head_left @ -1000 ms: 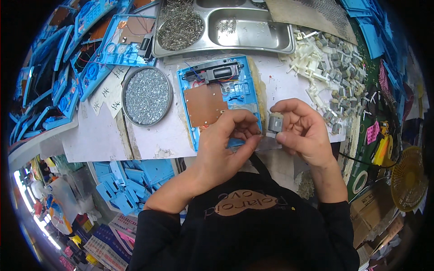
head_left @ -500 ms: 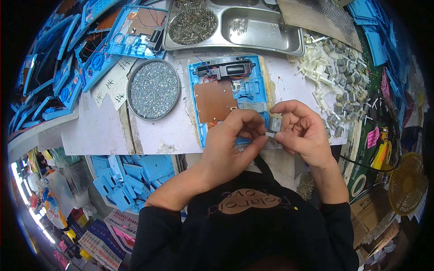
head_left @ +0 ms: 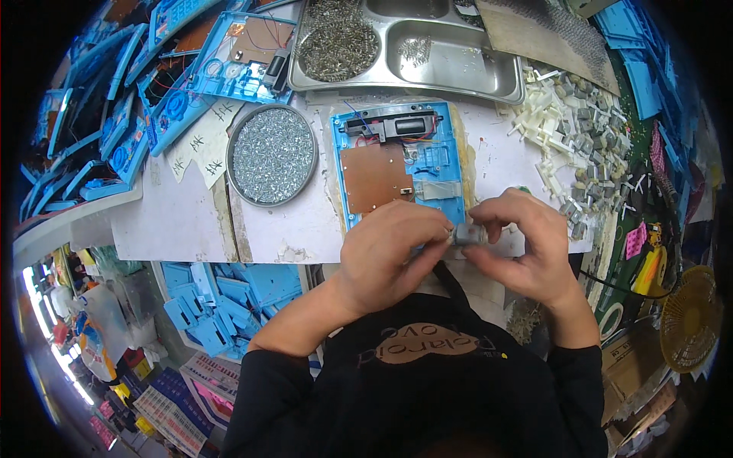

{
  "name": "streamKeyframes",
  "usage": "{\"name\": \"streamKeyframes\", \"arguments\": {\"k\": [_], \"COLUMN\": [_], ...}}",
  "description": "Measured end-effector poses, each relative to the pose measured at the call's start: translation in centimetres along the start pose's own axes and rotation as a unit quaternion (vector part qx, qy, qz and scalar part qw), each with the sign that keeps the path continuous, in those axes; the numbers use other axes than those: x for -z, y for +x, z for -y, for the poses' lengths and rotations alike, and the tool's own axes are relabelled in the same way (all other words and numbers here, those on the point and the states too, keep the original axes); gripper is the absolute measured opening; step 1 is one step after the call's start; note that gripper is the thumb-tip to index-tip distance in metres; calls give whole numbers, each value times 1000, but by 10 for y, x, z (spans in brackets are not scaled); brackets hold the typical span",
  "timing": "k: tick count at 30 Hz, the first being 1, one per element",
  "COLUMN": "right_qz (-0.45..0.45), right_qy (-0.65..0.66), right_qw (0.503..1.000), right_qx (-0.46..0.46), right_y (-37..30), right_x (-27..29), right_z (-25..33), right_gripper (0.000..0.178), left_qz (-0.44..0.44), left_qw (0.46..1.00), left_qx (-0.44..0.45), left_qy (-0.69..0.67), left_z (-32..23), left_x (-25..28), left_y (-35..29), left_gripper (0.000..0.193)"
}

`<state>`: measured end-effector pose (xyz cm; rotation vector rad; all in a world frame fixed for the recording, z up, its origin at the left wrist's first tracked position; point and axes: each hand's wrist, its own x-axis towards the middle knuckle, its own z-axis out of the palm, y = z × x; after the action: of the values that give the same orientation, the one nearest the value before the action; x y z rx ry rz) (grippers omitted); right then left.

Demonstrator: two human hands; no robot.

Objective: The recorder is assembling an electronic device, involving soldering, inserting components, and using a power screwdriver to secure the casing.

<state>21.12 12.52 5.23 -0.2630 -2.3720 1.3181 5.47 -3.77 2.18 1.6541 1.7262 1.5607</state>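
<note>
Over the lower right corner of a blue plastic housing (head_left: 457,153), a small grey block-shaped part (head_left: 469,234) is held between both hands. My right hand (head_left: 527,233) grips it with thumb and forefinger from the right. My left hand (head_left: 397,248) is closed in a pinch at its left end; the fingertips hide what they grasp there. Inside the housing are a brown circuit board (head_left: 374,177), a black module (head_left: 405,126) with thin coloured wires, and a clear strip (head_left: 440,190). My left hand covers the housing's lower edge.
A round tray of small silver screws (head_left: 272,155) stands left of the housing. Behind is a steel compartment tray (head_left: 450,91) with small metal parts. White and grey plastic parts (head_left: 569,137) are heaped at right. Blue housings (head_left: 114,130) pile at far left, more blue pieces (head_left: 221,305) below the table.
The grey block has turned from upright onto its side between my fingers. My right fingers have shifted around it. The whole view has moved slightly, while the housing stays in place on the table.
</note>
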Motion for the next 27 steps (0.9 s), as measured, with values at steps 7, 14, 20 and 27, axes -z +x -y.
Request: {"name": "streamKeyframes", "arguments": {"k": [7,14,20,27], "right_qz": [-7,-24,-37,-45], "right_qy": [-6,-24,-20,-10], "right_qw": [992,988,989,994], "right_qx": [126,152,143,100], "right_y": [-1,-7,-9,-12], "right_x": [-5,-12,-17,-10], "right_z": [-7,-10,-15,-23], "right_gripper": [44,43,44,43], "left_qz": [22,-27,-62,-54], "left_qw": [994,999,996,995], "left_qx": [83,43,67,57], "left_qy": [-72,5,1,54], "left_z": [-1,-3,-1,5], "left_x": [4,1,-3,9], "left_y": [-6,-12,-20,-4], "left_gripper": [26,26,22,22]}}
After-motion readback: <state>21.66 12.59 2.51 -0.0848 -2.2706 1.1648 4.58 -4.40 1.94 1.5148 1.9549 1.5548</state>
